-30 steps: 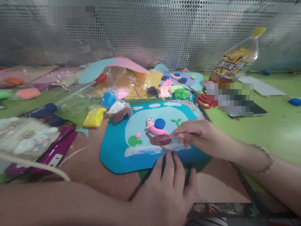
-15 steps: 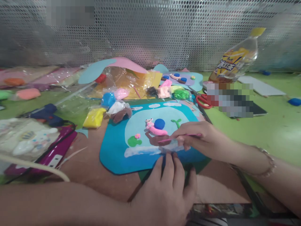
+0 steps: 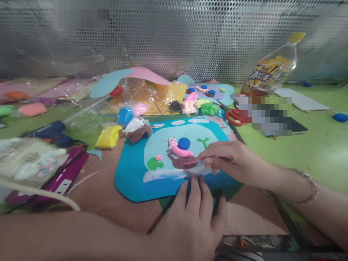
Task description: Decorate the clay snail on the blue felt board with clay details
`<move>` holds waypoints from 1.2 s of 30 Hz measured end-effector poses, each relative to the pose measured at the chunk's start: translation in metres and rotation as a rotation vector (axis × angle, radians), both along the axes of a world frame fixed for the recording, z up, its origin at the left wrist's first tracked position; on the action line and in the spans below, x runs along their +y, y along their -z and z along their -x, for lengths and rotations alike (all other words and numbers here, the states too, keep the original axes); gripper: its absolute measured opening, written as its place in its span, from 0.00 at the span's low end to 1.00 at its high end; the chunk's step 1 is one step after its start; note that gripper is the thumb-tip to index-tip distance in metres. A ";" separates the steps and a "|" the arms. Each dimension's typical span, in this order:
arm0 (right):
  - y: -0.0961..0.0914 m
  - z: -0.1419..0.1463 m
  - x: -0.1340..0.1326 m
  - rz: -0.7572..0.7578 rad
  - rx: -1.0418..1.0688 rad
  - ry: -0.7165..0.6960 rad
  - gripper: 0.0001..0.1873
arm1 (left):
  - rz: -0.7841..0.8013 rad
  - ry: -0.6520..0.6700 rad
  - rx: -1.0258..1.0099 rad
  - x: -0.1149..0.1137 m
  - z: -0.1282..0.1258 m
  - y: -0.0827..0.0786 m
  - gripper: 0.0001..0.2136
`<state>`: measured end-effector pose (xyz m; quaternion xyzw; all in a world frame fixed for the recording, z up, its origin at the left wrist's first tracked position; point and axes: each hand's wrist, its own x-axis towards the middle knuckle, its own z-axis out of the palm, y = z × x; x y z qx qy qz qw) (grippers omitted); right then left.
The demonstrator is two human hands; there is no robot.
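Note:
A blue paper picture (image 3: 130,174) lies in front of me, with a pink clay snail (image 3: 182,151), its round blue shell (image 3: 184,143) and a brown clay piece (image 3: 178,162) under it. My right hand (image 3: 225,157) is closed around a thin pink clay tool (image 3: 221,157), whose tip touches the brown piece. Fingers spread, my left hand (image 3: 194,210) rests on the picture's near edge and holds nothing. A green clay sprout (image 3: 203,141) stands right of the snail; a green clay cactus shape (image 3: 154,163) with a pink flower sits to its left.
Bagged clay lumps, among them yellow (image 3: 108,136) and green (image 3: 209,108), lie behind the picture. Red-handled scissors (image 3: 235,117), a phone (image 3: 297,127) and a tilted drink bottle (image 3: 272,70) are at right. A blue glue gun (image 3: 56,132) and a magenta case (image 3: 73,166) lie left.

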<state>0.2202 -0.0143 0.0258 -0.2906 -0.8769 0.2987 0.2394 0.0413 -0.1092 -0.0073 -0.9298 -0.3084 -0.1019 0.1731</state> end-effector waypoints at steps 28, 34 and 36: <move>-0.002 0.000 -0.002 -0.016 -0.037 -0.020 0.11 | -0.004 0.004 -0.008 -0.001 0.000 0.001 0.25; -0.003 0.000 -0.002 -0.072 -0.060 -0.027 0.11 | 0.007 0.007 0.011 0.000 0.000 0.000 0.27; -0.003 0.000 -0.003 -0.097 -0.065 -0.031 0.11 | 0.006 0.011 0.016 0.000 0.000 0.001 0.27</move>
